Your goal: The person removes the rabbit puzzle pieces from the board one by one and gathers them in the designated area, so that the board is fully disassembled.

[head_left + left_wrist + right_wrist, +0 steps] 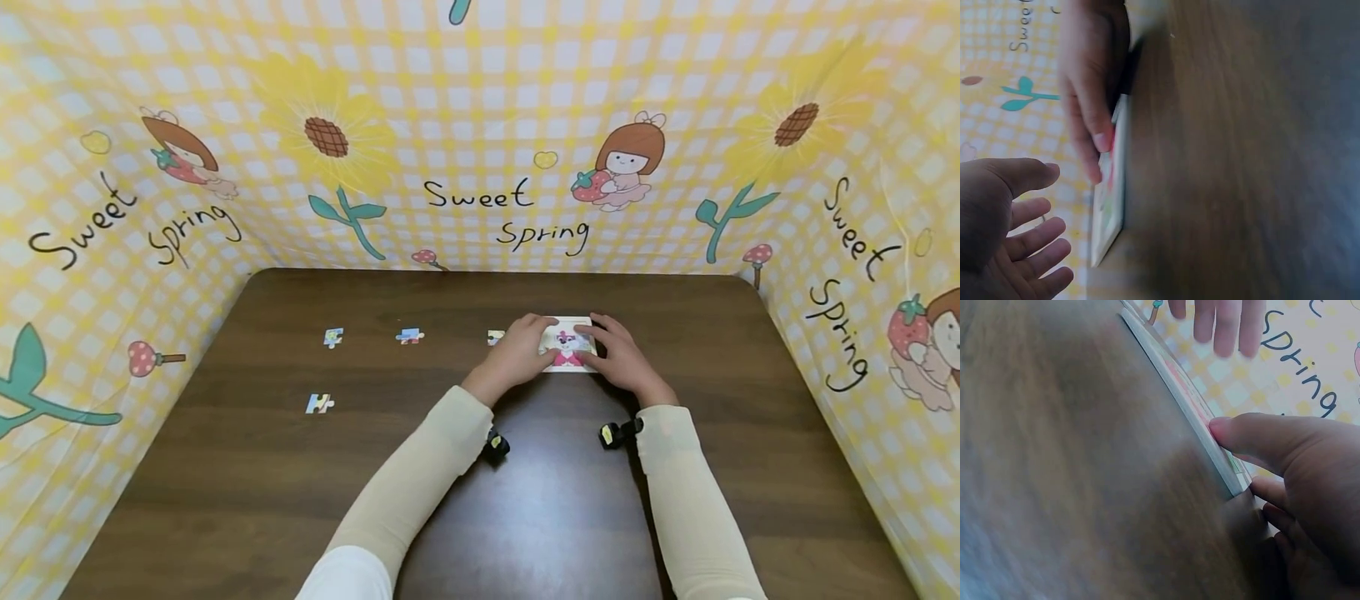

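A small white-framed puzzle board [567, 346] with a pink cartoon animal picture lies near the back of the table, between the two hands. My right hand [621, 357] grips its right end; in the right wrist view the thumb [1235, 430] rests on the picture side, and the other fingers are at the edge. At the opposite end is my left hand [517, 354]. Its fingers [1041, 240] look loose and spread in the left wrist view, apart from the board. Just left of that hand a puzzle piece [496, 337] shows, partly hidden.
More loose jigsaw pieces lie to the left: one piece [410, 335] in the back row, another piece [333, 337] farther left, and a third piece [320, 404] nearer the front. A yellow checked cloth [480, 108] walls the brown table [247, 500] at back and sides.
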The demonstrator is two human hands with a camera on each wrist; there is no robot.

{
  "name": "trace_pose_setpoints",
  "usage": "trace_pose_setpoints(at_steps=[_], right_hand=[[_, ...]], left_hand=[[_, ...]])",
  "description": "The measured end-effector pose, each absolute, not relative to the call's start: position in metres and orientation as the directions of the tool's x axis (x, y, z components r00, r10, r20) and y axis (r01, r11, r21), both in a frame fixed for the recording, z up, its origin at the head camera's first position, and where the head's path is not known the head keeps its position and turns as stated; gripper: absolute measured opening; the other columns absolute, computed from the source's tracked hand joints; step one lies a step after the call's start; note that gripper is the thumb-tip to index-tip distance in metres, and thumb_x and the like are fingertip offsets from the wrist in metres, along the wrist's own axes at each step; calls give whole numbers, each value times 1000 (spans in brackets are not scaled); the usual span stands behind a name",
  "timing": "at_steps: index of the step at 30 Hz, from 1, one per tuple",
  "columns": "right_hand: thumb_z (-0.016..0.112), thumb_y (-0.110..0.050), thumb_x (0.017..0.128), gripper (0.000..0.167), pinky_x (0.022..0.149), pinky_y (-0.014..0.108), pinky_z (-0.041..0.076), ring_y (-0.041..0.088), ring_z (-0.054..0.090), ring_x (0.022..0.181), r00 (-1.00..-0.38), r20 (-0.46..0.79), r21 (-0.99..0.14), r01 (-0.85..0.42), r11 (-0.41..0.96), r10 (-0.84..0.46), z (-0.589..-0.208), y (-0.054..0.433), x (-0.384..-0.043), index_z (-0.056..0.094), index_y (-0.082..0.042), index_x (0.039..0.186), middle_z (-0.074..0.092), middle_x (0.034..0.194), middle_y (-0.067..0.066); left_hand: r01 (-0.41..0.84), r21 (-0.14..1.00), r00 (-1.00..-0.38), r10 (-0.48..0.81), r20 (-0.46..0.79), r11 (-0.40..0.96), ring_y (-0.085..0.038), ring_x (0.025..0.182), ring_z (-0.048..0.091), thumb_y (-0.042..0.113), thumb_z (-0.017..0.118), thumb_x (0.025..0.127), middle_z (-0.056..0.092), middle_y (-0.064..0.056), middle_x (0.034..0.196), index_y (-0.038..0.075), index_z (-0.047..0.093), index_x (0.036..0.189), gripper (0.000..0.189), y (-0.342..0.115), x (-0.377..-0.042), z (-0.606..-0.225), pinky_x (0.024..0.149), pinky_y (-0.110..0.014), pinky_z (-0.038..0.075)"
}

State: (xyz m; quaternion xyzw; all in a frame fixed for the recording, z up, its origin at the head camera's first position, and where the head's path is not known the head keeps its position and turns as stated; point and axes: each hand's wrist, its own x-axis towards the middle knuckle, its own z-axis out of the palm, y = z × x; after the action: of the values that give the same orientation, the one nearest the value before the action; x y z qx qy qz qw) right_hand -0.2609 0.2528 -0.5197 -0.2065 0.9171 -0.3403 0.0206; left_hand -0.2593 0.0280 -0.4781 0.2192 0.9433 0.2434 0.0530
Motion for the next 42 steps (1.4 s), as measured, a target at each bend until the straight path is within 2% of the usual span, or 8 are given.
trace_pose_setpoints(at_steps=[8, 17, 25, 42], right_hand=[[68, -21, 92, 49, 110, 61, 18, 40, 16, 144, -914, 110, -650, -363, 668, -389, -520, 253, -260, 55, -8, 137, 29, 154, 20], [70, -22, 91, 42, 111, 61, 16, 40, 17, 143, -915, 111, -653, -361, 665, -388, -522, 253, -261, 59, -8, 130, 30, 153, 20], [72, -21, 90, 38, 113, 57, 17, 39, 20, 143, -921, 132, -651, -360, 669, -366, -523, 254, -265, 58, -4, 121, 33, 152, 21], [71, -20, 89, 37, 113, 57, 16, 39, 19, 143, -925, 120, -654, -346, 672, -359, -523, 254, -265, 58, -3, 119, 33, 151, 20]], left_hand=[[380, 450, -889, 454, -64, 808, -27, 134, 39, 39, 60, 96, 42, -10, 146, 14, 47, 144, 56, 49, -266, -485, 106, -42, 39], [359, 420, -897, 432, -89, 833, -26, 132, 39, 40, 60, 95, 43, -10, 144, 13, 48, 144, 57, 55, -271, -493, 106, -38, 38], [359, 445, -901, 429, -63, 820, -25, 132, 40, 33, 65, 93, 47, -8, 142, 11, 55, 137, 50, 55, -273, -499, 106, -38, 37], [347, 510, -901, 431, -53, 787, -27, 132, 41, 29, 69, 92, 47, -8, 142, 10, 57, 133, 47, 52, -274, -500, 107, -38, 36]])
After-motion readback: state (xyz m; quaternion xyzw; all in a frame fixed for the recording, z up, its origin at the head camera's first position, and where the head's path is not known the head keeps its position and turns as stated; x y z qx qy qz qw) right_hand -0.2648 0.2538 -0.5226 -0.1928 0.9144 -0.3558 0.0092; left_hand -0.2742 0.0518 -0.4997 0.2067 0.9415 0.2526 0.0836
